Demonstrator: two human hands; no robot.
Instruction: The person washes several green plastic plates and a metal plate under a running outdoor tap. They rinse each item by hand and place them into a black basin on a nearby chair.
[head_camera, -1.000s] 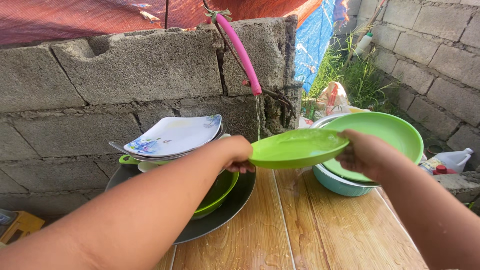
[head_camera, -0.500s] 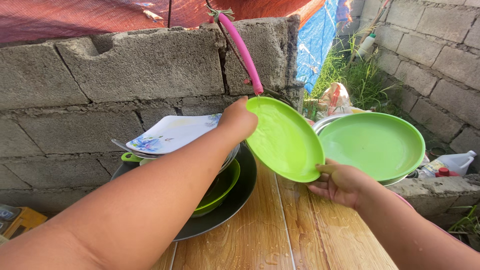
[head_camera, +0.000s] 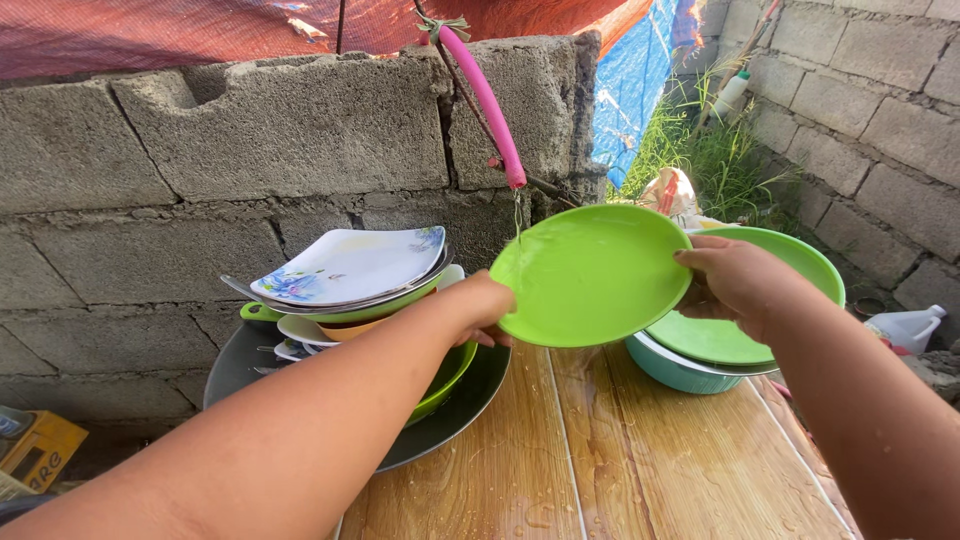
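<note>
Green plate (head_camera: 592, 275) tilted; left hand (head_camera: 480, 310) and right hand (head_camera: 735, 280) both grip its rim

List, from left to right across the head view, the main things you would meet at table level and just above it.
Yellow box → stack of dishes → left hand → light green plate → right hand → green basin → white plastic bottle.
</note>
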